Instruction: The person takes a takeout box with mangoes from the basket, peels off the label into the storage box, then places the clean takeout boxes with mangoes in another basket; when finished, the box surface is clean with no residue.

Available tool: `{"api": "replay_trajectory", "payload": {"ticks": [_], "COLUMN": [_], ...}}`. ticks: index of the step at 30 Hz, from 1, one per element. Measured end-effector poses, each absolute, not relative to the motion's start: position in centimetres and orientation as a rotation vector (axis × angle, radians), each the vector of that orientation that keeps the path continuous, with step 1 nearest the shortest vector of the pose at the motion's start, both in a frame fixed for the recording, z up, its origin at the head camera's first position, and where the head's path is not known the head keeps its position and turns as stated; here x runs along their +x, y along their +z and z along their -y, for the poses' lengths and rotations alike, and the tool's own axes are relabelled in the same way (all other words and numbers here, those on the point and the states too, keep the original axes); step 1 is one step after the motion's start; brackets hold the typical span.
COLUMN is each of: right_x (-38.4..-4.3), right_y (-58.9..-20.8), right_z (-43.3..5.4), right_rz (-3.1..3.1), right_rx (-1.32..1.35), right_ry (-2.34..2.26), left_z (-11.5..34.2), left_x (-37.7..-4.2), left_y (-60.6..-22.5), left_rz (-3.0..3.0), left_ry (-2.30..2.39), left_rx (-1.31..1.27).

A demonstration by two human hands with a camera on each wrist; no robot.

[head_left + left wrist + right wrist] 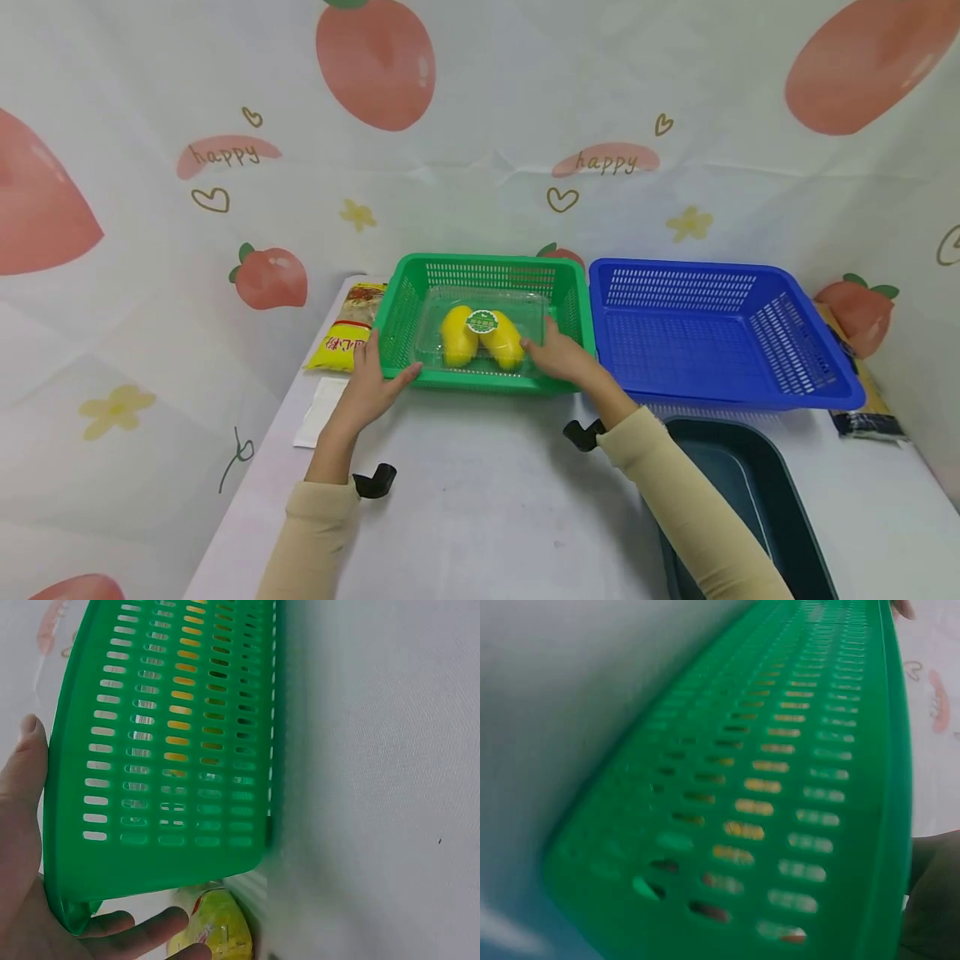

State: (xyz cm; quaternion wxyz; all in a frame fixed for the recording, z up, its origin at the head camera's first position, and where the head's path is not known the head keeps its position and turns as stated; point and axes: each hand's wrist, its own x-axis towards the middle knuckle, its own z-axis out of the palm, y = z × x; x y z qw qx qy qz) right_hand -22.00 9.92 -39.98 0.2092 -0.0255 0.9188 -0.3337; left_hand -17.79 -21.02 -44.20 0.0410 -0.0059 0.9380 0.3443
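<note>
A clear plastic box (427, 333) with two yellow mangoes (459, 337) and a round green label sits in the green basket (480, 382). At the box's right end, my right hand (564, 357) reaches over the basket's front rim and pinches the box between thumb and fingers. My left hand (369, 390) rests spread at the basket's front left corner. Its thumb lies along the rim and its straight fingers (150, 934) extend past the end wall. In the right wrist view the basket wall hides most of the box, and only part of the right hand (937, 900) shows.
A blue basket (675, 342) stands right beside the green one. In front of it lies a dark green tray (738, 467), partly under the right sleeve. A yellow packet (345, 329) and a white flat item (321, 412) are at left; another packet (873, 408) lies behind the blue basket's right end.
</note>
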Motion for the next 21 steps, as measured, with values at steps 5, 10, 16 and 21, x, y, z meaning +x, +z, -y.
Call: {"api": "replay_trajectory", "payload": {"ticks": [5,10,16,21], "right_x": [-21.99,-22.38,-22.52,-22.34], "right_y": [-40.44,-40.94,-40.90,-40.34], "right_z": [-9.67,-9.62,-9.65,-9.95], "right_rz": [-2.507,-2.418,-2.376,-2.399], "right_rx": [-0.035,-0.002,0.057,0.053], "right_ry": [-1.042,-1.214,-1.320,-1.346], "left_z": [21.02,21.12,21.11,21.07], "left_x": [-17.84,-17.94,-17.93,-17.84], "left_y": [-44.19,-44.18,-43.92,-43.88], "left_rz": [-2.874,-2.884,-2.858,-2.852], "left_ry": [1.049,1.060,1.057,1.049], "left_rx": [-0.017,-0.014,-0.024,-0.034]}}
